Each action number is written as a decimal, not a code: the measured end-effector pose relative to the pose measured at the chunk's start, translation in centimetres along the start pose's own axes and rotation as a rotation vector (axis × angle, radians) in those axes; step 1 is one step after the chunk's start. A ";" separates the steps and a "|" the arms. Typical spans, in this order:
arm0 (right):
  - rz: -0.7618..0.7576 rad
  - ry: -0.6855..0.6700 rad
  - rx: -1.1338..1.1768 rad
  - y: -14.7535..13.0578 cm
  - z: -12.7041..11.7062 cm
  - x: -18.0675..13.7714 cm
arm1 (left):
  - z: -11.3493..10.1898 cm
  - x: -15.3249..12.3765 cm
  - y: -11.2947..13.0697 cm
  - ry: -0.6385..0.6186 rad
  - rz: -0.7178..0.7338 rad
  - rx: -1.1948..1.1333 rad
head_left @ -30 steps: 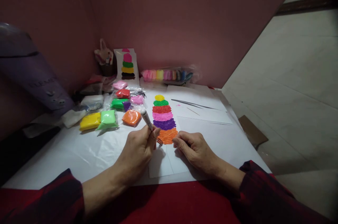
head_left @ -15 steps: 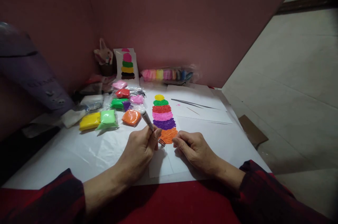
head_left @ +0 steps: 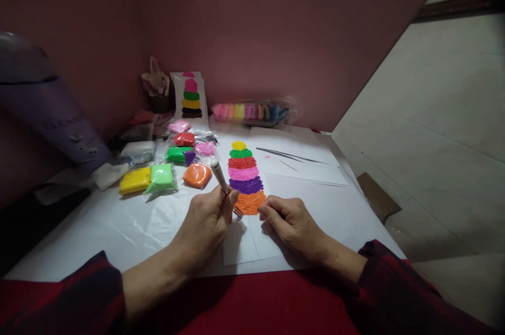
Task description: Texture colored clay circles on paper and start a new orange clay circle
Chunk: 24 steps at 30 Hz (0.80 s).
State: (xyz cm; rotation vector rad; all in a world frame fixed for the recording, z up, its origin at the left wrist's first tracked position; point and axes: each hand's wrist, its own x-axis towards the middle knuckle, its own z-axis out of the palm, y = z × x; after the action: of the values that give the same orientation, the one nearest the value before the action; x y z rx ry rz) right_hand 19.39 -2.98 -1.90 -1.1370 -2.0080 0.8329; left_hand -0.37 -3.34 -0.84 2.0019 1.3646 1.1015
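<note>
Orange forms the lowest and nearest band of a striped tower (head_left: 245,180), topped by purple, pink, red, green and a small yellow cap, all lying flat on a white paper sheet (head_left: 237,253) on the bench (head_left: 339,219). At the tower's lower left, the left hand (head_left: 209,214) is clamped on a pen-like tool (head_left: 220,176), its pronged tip pointing down beside the orange band; whether the prongs touch is unclear. At the tower's lower right, the right hand (head_left: 294,222) is curled with thumb and fingers together, fingertips at the orange edge; I cannot tell whether it pinches anything. Left of the tower lie an orange packet (head_left: 197,175), a light green packet (head_left: 161,178) and a yellow packet (head_left: 135,181). Right of it lie dark strips (head_left: 282,154) and a thin stick (head_left: 289,166). Beyond it rests a clear bag (head_left: 248,112) of coloured blocks.
</note>
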 end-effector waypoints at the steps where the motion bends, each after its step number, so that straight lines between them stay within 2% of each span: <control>1: 0.001 -0.001 0.000 0.0 0.0 0.0 | 0.0 0.0 0.0 0.002 0.004 0.005; 13: 0.011 0.000 0.014 -0.1 0.0 0.1 | -0.9 -0.2 0.5 0.107 0.057 0.025; 20: 0.001 0.012 0.013 0.0 0.1 0.1 | -0.4 -0.3 0.5 0.031 0.090 -0.080; 24: -0.002 0.020 0.020 0.1 0.1 0.1 | 0.1 -0.4 0.4 -0.019 0.038 -0.115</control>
State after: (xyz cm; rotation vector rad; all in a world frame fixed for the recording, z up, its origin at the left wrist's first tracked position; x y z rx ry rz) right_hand 19.29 -2.88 -2.04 -1.1280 -1.9802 0.8359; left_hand -0.12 -3.81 -0.78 1.9576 1.2298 1.1477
